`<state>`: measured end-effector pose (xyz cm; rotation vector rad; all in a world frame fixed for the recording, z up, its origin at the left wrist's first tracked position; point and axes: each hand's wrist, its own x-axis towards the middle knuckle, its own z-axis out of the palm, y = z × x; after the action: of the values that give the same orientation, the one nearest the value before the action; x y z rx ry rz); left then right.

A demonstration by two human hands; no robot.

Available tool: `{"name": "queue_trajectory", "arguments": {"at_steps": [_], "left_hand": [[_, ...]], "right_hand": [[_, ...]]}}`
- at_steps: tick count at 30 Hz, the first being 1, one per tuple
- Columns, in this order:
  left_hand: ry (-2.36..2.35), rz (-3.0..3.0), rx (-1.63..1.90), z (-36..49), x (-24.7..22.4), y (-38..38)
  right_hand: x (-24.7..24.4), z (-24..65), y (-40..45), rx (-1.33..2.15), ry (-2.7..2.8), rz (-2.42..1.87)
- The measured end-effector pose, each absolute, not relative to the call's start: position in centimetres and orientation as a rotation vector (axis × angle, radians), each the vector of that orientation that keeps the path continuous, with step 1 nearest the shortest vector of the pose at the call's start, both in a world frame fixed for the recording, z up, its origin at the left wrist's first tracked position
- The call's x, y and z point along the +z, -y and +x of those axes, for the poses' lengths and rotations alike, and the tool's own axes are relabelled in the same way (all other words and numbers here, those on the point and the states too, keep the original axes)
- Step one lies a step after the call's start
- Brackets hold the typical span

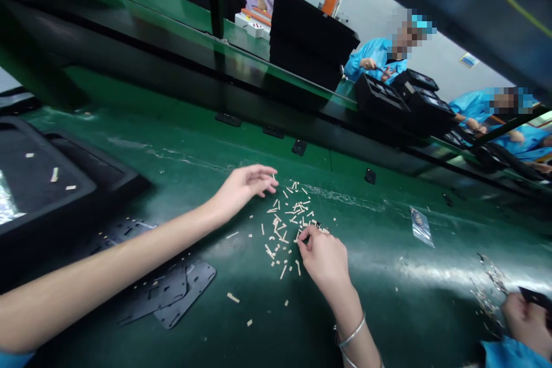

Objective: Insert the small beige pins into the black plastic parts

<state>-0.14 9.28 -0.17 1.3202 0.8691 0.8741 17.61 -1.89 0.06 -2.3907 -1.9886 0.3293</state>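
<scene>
A loose scatter of small beige strips lies on the green conveyor belt in front of me. My left hand is open, its curled fingertips just at the upper left edge of the scatter. My right hand pinches a small black part at the right side of the scatter, with beige strips around the fingertips. The fingers hide part of that black piece. A silver bangle circles my right wrist.
Several black perforated plates lie under my left forearm, next to a black tray at the left. A clear plastic bag rests on the belt. At lower right a co-worker's hand in a blue sleeve holds a black piece. Stacked black trays and blue-smocked workers stand beyond.
</scene>
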Motion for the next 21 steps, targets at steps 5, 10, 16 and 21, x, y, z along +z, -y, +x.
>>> {"name": "queue_trajectory", "arguments": {"at_steps": [5,10,16,21], "left_hand": [[-0.855,1.523,0.705,-0.3,-0.1,-5.5],[-0.822,1.647,0.636,0.5,-0.6,-3.8],[-0.69,1.483,0.611,0.9,-1.4,-3.0],[-0.722,1.529,0.635,0.8,-1.8,-2.9]], "right_hand": [[0.3,17.9,1.9,0.369,1.933,-2.364],[0.4,17.5,1.9,0.744,1.616,-2.029],[0.1,16.1,2.2,1.004,1.386,-1.7],[0.1,15.7,2.5,0.859,1.47,-1.744]]}}
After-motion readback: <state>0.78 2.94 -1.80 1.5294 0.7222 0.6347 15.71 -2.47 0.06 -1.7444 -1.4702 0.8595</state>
